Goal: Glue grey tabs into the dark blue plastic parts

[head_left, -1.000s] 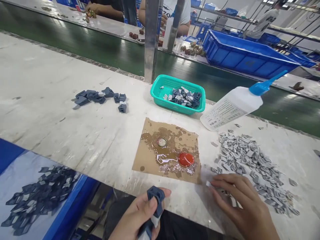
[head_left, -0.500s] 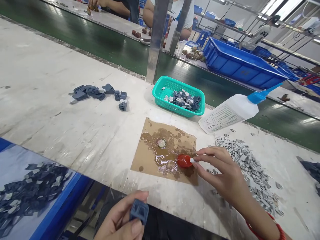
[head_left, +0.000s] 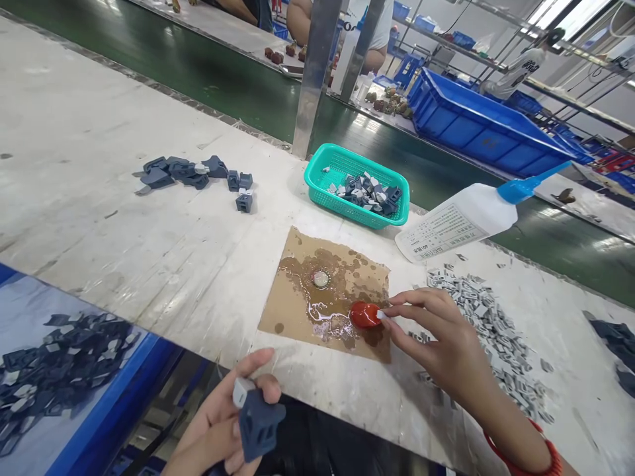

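My left hand (head_left: 218, 423) grips a dark grey-blue plastic block (head_left: 260, 423) with hollow openings and a small light grey piece (head_left: 241, 391) at its top, above the table's near edge. My right hand (head_left: 436, 330) pinches a small light grey plastic piece (head_left: 380, 315) against the end of a glossy red oval object (head_left: 364, 315). That red object lies on a brown cardboard sheet (head_left: 278, 314) wet with clear liquid. A small round disc (head_left: 321, 279) sits on the same sheet. Beside my right hand spreads a pile of small light grey pieces (head_left: 489, 324).
Behind the cardboard stand a green basket (head_left: 317, 192) of parts and a tilted white bottle (head_left: 456, 221) with a blue nozzle. Dark blocks (head_left: 183, 173) lie at left; a blue bin (head_left: 64, 390) of parts is lower left. A metal post (head_left: 313, 79) rises near the green conveyor (head_left: 198, 86).
My left hand has shifted left and turned the block, so the light grey piece on it now shows. My right hand stays at the red object. The view has shifted slightly.
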The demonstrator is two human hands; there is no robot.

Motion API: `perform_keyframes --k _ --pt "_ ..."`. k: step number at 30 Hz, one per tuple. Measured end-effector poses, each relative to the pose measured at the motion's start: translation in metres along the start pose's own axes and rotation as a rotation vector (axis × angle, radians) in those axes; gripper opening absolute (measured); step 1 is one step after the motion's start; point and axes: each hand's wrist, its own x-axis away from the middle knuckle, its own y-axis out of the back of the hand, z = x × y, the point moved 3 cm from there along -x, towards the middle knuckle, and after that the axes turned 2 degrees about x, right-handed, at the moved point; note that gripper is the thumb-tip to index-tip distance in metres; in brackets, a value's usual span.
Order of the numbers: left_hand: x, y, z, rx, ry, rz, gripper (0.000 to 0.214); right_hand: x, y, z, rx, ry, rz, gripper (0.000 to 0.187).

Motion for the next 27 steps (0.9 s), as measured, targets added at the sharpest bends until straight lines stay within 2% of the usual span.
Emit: perform_keyframes --k 3,7,10,12,15,17,21,24,27 --pt "-0.001 -0.005 -0.002 0.077 0.037 0.056 0.043 -0.002 0.001 0.0 0.008 0.001 0.005 0.005" --pt "0.0 -0.008 -0.003 0.096 -0.085 0.022 0.032 -0.003 0.009 0.004 0.009 -0.006 -0.039 0.01" --pt "0.0 -0.011 0.0 0.01 -0.145 0.007 0.031 -0.004 0.014 0.006 0.018 -0.061 -0.119 0.011" --pt "-0.001 -0.014 0.004 -0.102 -0.166 0.001 0.033 -0.005 0.013 0.008 0.013 -0.06 -0.109 0.01" --pt "-0.004 -0.015 0.009 -0.253 -0.208 -0.085 0.029 -0.005 0.01 0.01 0.008 -0.048 -0.091 0.008" --pt "-0.006 -0.018 0.012 -0.318 -0.247 -0.137 0.026 -0.004 0.011 0.013 0.022 -0.097 -0.133 0.006" --pt "-0.008 -0.024 0.015 -0.41 -0.308 -0.127 0.024 0.001 0.013 0.032 -0.113 -0.215 -0.162 0.005" --pt "-0.007 -0.026 0.016 -0.46 -0.321 -0.12 0.022 0.004 0.007 0.056 -0.325 -0.208 -0.121 0.006" --pt "-0.004 -0.025 0.015 -0.568 -0.345 -0.142 0.021 0.006 -0.001 0.075 -0.41 -0.175 -0.107 0.006"
